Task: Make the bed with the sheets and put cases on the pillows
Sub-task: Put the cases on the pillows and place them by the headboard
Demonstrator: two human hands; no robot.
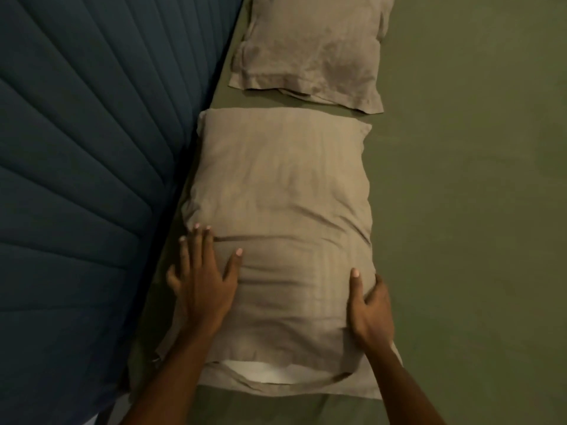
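Olive sheet [466, 210], creased taupe pillow [276, 185] — left hand [202, 283] flat, fingers [200, 243] spread; right hand [369, 311] gripping its edge.

Nothing legible anywhere — no text, no labels.

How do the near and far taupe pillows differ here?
The near taupe fabric pillow has the left hand pressing flat and the right hand gripping its edge; the far taupe fabric pillow lies untouched. White insert shows at the near pillow's open end, none on the far. Both lie on the green sheet.
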